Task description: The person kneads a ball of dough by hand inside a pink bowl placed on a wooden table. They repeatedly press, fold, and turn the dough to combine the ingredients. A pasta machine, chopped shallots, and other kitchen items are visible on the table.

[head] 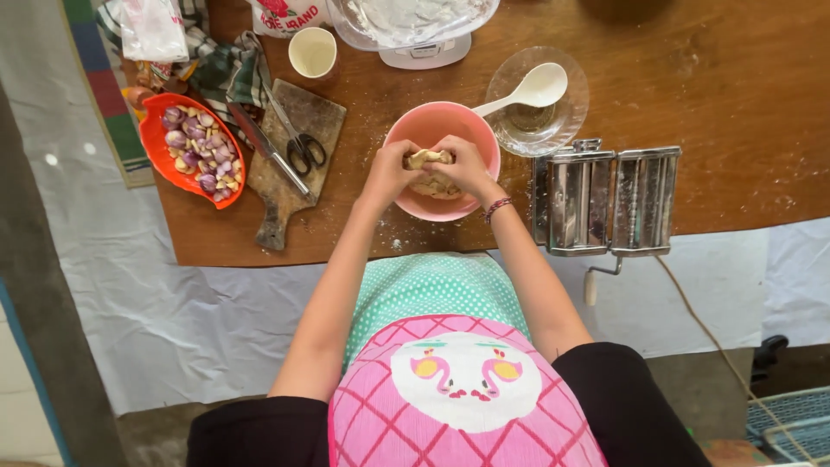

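Note:
A pink bowl (425, 123) stands on the brown wooden table (726, 95), straight in front of me. Both my hands are over it, gripping one pale lump of dough (430, 158) between them. My left hand (391, 169) closes on the lump's left side. On the right side of the dough is my right hand (465, 166), which wears a beaded bracelet at the wrist. More dough lies in the bowl beneath the hands, mostly hidden.
A metal pasta roller (605, 201) is clamped at the table's front edge, right. Behind it a glass bowl (562, 121) holds a white spoon (534, 88). Left: a cutting board (290, 164) with scissors (298, 138) and knife, an orange dish of shallots (192, 147), a cup (312, 52), a scale (424, 54).

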